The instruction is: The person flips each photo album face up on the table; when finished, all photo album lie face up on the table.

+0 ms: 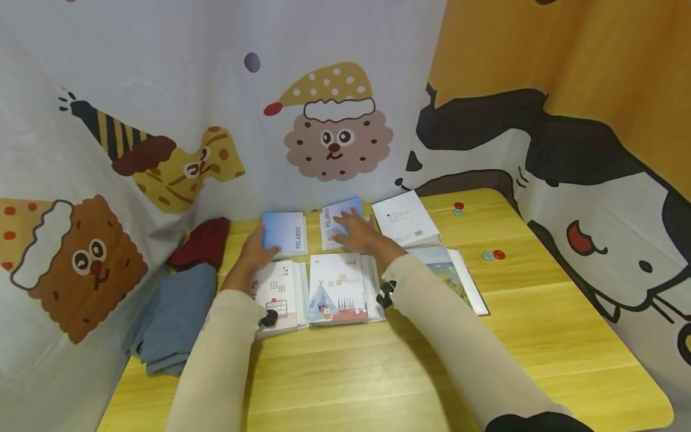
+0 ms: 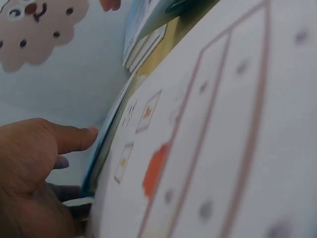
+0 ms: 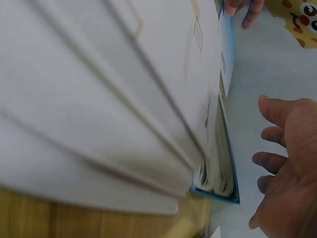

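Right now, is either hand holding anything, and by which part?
Left hand touches the left blue booklet at its near-left corner. Right hand lies flat on the right blue booklet. Neither clearly grips.

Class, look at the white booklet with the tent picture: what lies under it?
Under the white tent-picture booklet, more stacked white booklets show fanned edges at its right side, resting on the yellow wooden table. Their covers are hidden.
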A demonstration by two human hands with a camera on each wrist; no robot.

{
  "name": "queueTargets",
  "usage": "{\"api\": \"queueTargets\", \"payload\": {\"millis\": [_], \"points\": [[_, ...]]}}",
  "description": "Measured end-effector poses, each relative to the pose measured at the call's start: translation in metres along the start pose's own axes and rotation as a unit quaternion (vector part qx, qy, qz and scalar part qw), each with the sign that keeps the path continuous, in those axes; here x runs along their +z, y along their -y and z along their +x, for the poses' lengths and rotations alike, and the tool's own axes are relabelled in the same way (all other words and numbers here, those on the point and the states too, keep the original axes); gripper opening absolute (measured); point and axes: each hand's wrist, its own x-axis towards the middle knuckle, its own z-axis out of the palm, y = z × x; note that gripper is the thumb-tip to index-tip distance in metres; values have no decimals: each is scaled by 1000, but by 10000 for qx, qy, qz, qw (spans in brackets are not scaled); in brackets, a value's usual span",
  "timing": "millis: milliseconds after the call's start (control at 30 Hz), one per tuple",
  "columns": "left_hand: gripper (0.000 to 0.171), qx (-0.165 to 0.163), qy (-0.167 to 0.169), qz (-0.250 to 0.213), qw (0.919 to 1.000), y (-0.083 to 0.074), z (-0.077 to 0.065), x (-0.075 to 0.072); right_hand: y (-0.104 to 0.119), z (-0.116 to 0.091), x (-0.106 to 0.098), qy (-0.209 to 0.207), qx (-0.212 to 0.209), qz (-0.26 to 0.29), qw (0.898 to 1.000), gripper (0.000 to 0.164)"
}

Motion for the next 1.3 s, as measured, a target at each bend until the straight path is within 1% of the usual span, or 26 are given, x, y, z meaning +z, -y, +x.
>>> {"api": "queueTargets", "payload": {"millis": [67, 167, 267, 400, 500, 567, 633, 733, 833, 967, 1100, 1200, 1300], "points": [[87, 115, -117, 394, 9991, -8, -2, 2, -5, 0, -1, 33, 129, 45, 9999, 65], [87, 230, -268, 929, 9950, -26, -6, 6, -13, -1, -4, 23, 324, 132, 9994, 66], [86, 399, -276, 1241, 9911, -45, -7, 15, -20, -2, -5, -45, 465, 290, 9985, 66], [84, 591, -59, 908, 9941, -65, -5, 31, -29, -4, -3, -69, 569, 673, 9961, 69], [82, 747, 139, 411, 9963, -81, -2, 46, -34, -5, -2, -19, 645, 998, 9929, 70], [80, 854, 315, 141, 9957, -91, -1, 56, -36, -7, -1, 43, 723, 1184, 9903, 70], [77, 909, 503, -13, 9946, -99, 0, 66, -38, -9, 0, 114, 784, 1292, 9884, 70], [73, 977, 747, 21, 9924, -110, 0, 77, -40, -11, 2, 210, 811, 1384, 9868, 69], [70, 975, 841, 188, 9915, -117, -1, 87, -39, -12, 3, 216, 782, 1401, 9868, 67], [68, 843, 840, 262, 9925, -121, -1, 94, -38, -15, 3, 122, 829, 1384, 9868, 62], [68, 791, 872, 258, 9927, -123, -2, 96, -39, -19, 1, 43, 890, 1412, 9860, 59], [70, 832, 925, 173, 9921, -124, -3, 96, -39, -21, -1, -60, 800, 1455, 9861, 59], [76, 875, 948, 1, 9916, -124, -5, 95, -40, -23, -3, -323, 647, 1640, 9838, 58]]}}
